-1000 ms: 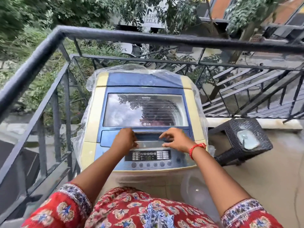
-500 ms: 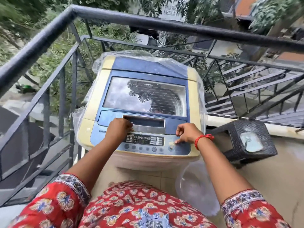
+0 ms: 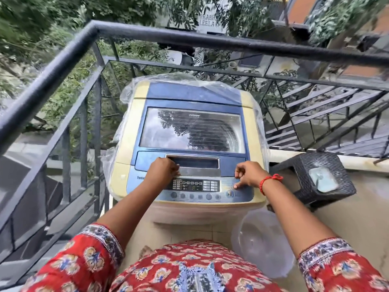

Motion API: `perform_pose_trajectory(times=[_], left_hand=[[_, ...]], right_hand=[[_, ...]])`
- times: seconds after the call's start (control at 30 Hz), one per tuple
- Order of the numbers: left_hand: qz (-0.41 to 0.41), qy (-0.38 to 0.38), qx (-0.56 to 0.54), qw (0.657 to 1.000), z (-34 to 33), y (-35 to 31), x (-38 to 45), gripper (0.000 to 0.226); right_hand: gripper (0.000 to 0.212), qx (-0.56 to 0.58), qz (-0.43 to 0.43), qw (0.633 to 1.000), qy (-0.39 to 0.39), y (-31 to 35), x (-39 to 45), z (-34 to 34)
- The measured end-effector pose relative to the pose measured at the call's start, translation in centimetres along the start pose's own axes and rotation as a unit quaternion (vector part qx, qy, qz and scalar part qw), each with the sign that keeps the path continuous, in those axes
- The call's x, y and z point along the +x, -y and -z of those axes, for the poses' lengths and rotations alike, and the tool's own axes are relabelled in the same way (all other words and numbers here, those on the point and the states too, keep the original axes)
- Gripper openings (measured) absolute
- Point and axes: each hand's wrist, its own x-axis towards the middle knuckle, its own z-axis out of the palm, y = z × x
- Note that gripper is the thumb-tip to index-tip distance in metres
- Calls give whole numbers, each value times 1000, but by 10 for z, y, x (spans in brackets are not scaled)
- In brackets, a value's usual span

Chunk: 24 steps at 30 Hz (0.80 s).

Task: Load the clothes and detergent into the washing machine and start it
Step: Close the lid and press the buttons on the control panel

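The balcony floor (image 3: pixel 357 218) carries the washing machine (image 3: pixel 189 127), a dark woven stool (image 3: pixel 299 171) at three o'clock, and a clear plastic tub (image 3: pixel 263 243).

Washing machine (image 3: pixel 189 131) lid shut, left hand (image 3: pixel 163 168) fisted at lid handle, right hand (image 3: pixel 248 173) — forefinger on control panel (image 3: pixel 195 185).

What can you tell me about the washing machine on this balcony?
The washing machine is a blue and cream top-loader standing in the railing's corner, clear plastic bunched around its sides. Its glass lid is shut. The left hand rests by the lid handle; the right hand fingers the control panel.
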Motion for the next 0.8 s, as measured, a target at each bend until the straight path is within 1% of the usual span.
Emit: perform_pose_trajectory(times=[0.2,0.4,0.53,0.8], left_hand=[[-28,6,2,1000,0,6,0,25],[-47,15,-5,999,3,10,1,26],[-52,9,-18,998,3,11,4,27],[-43,11,-44,998,2,11,3,26]], right_hand=[[38,1,0,1000,-25,-2,-6,-6],[38,-24,1,999,-31,-1,-5,-12],[37,-7,-5,999,-45,-6,-6,-14],[36,11,-13,1000,-15,-9,-1,-5]])
